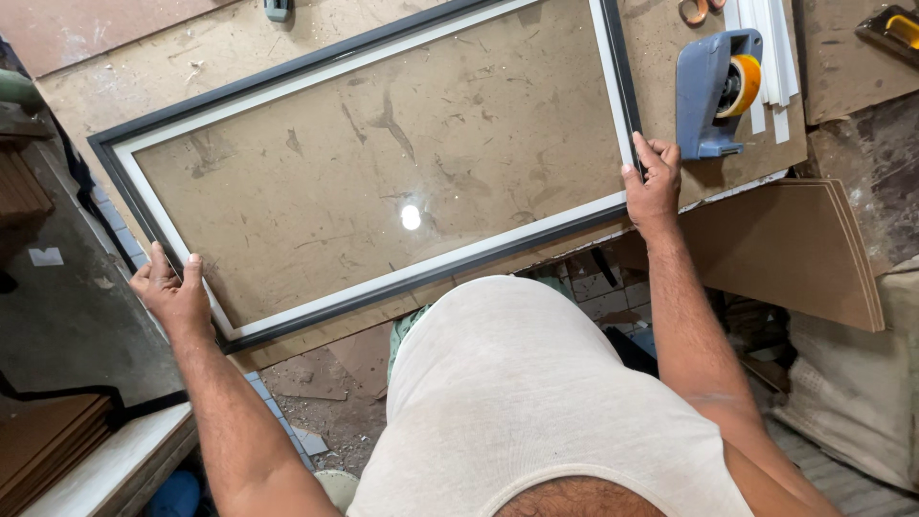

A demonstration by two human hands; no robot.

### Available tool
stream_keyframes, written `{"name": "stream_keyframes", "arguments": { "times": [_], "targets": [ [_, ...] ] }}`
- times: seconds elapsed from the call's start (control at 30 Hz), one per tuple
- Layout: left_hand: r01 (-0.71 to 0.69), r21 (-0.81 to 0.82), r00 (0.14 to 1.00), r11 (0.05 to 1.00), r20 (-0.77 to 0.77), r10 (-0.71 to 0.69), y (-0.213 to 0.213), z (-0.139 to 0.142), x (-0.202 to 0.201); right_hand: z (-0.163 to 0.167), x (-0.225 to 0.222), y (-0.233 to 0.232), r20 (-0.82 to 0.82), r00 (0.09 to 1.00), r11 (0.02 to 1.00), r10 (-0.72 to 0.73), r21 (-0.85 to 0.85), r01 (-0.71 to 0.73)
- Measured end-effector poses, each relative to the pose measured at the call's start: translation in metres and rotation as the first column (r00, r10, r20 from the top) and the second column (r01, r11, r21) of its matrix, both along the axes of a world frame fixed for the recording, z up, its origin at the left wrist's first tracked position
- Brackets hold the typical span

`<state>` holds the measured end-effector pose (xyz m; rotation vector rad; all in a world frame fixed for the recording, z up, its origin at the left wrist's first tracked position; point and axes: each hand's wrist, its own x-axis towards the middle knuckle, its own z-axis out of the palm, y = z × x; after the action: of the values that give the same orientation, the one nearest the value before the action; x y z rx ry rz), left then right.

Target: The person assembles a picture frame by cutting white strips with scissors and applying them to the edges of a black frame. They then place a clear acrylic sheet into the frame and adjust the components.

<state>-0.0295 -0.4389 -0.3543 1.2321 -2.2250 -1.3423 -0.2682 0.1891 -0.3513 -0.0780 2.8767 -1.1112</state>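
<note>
A large rectangular picture frame point(316, 67), dark outside with a white inner border and a glass pane that reflects a light, lies flat on a brown board worktop point(144, 67). My left hand point(174, 292) rests with spread fingers on the frame's near left corner. My right hand point(654, 182) grips the frame's near right corner, fingers over the dark edge. Both forearms reach forward from my body in a white shirt.
A blue tape dispenser point(713, 91) with an orange roll stands right of the frame, beside white strips point(771, 48). Brown boards point(795, 249) jut out lower right. Scissors handles point(699, 10) lie at the top edge. Stacked boards point(43, 445) sit lower left; tiled floor shows below.
</note>
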Motion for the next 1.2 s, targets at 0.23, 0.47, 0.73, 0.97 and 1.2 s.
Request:
{"name": "stream_keyframes", "arguments": {
  "times": [0.23,0.47,0.73,0.97,1.2],
  "targets": [
    [0.275,-0.429,0.924,0.861,0.366,-0.113,-0.004,-0.004,0.002,0.006,-0.001,-0.013,0.03,0.997,0.996,-0.067,-0.063,0.069],
    [0.12,-0.343,0.993,0.932,0.065,-0.103,-0.011,-0.012,0.008,0.002,0.002,-0.029,-0.106,0.994,1.0,0.016,-0.01,-0.017],
    [-0.107,-0.251,0.989,0.962,0.073,0.129,-0.002,-0.011,0.125,0.002,0.061,-0.039,-0.019,0.995,0.994,-0.102,-0.041,0.101],
    [-0.361,0.261,0.903,0.895,-0.142,0.405,0.005,-0.03,0.191,0.003,0.078,-0.04,0.065,0.994,0.991,-0.085,-0.095,0.091],
    [-0.451,0.222,0.887,0.865,-0.002,0.463,-0.019,-0.048,0.191,-0.003,0.074,-0.043,0.19,0.972,0.975,-0.139,-0.144,0.168]
  ]
}}
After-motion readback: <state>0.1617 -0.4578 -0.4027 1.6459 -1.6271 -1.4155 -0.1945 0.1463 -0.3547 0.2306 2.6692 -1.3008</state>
